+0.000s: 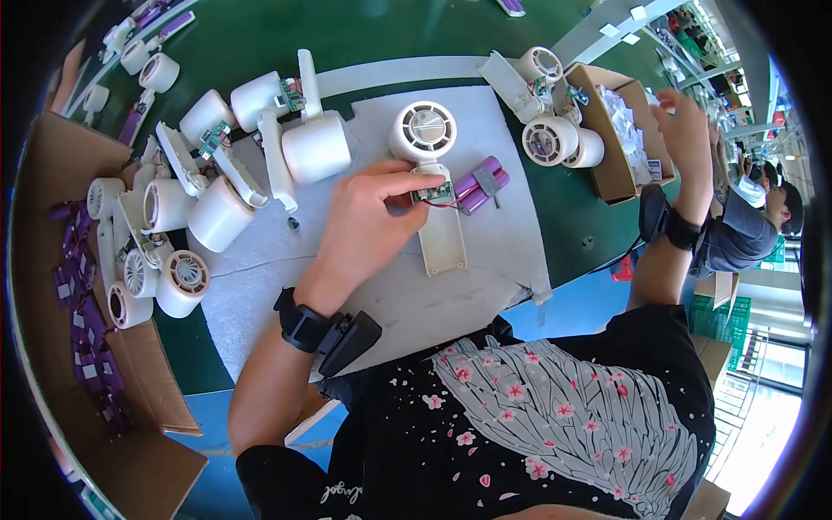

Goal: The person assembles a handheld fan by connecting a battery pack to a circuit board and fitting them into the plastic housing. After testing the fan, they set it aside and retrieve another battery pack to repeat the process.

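Observation:
A white handheld fan half-shell [432, 173] lies open on the grey mat [485, 260], round grille at the top, handle pointing toward me. My left hand [368, 221] pinches a small green circuit board [433, 191] against the handle; thin red wires run from it to a purple battery pack [479, 185] lying just right of the fan. My right hand [686, 130] is far to the right, fingers apart, reaching at the open cardboard box [612, 165] of small white bagged parts. It holds nothing that I can see.
Many white fan housings and handle shells [217, 186] crowd the left and back of the green table. More fan heads [550, 139] sit beside the box. A cardboard box of purple batteries [82, 321] stands at the left. Another person [763, 217] sits at the far right.

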### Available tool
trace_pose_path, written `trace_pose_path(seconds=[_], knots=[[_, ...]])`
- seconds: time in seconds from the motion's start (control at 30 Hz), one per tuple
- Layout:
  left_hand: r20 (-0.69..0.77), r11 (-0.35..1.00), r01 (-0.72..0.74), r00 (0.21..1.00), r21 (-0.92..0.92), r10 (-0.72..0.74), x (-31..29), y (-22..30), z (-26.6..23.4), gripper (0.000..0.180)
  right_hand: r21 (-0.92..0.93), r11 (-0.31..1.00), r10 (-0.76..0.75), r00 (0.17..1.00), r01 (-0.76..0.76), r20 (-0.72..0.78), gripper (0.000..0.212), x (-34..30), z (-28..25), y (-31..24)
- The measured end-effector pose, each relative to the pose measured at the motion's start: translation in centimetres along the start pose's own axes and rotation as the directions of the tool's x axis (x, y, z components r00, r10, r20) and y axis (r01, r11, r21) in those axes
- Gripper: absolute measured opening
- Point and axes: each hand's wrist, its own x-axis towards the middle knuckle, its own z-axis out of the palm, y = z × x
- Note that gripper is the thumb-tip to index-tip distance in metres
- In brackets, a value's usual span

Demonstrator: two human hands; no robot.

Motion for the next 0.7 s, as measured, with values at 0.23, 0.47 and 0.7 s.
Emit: trace_pose_path(seconds=[0.23,0.47,0.7], knots=[[-0.033,0.998,-0.005,0.999,0.056,0.006,-0.4,-1.4,-0.7,0.033,0.537,0.66,-0.662,0.744,0.525,0.087,0.044,-5.6,6.4,-11.2],[-0.075,0.998,-0.037,0.996,0.046,0.041,0.5,-1.2,-0.2,0.033,0.615,0.626,-0.734,0.629,0.479,0.257,0.048,-4.7,9.1,-10.6],[-0.088,0.992,-0.029,0.995,0.124,0.04,0.0,-0.6,-0.7,0.033,0.823,0.473,-0.692,0.445,-0.315,0.568,0.04,-4.5,8.7,-10.0]])
